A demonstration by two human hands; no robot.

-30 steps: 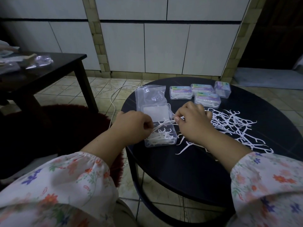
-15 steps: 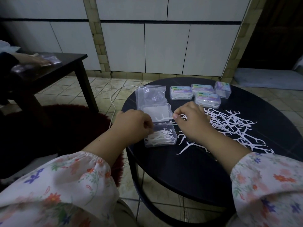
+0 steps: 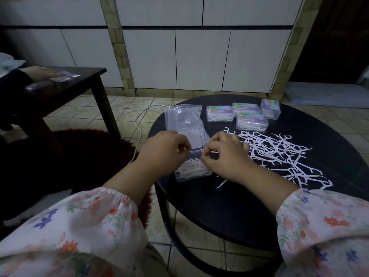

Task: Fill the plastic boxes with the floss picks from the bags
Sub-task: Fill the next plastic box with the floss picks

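Floral sleeves nearest the camera, both forearms reaching onto the round dark surface (image 3: 229, 212). Left hand (image 3: 165, 152) has its fingers curled at the near-left edge of the open box (image 3: 192, 170); whether its grip is on the box rim or on a pick, cannot tell. Right hand (image 3: 225, 154) has fingertips pinched together right over the box; looks like a thin pick between them, but too small to be sure. The open box sits between the hands, partly filled with white picks, its clear lid (image 3: 196, 137) hinged back flat on the far side.

One stray pick (image 3: 220, 183) lies just beside the box, near the right wrist. To the right, the loose floss picks (image 3: 283, 156) are spread in a big tangled pile on the surface.

Behind the open box, a clear bag (image 3: 183, 116), looks nearly empty. Further back, four closed boxes (image 3: 251, 121), in a cluster, three visibly filled; the small upright one is unclear.

Judgement: roughly midway. Several boxes done, current box perhaps half full, large pile left to pack.

Far left, another person's hand (image 3: 40, 72) rests on a side table (image 3: 75, 80).
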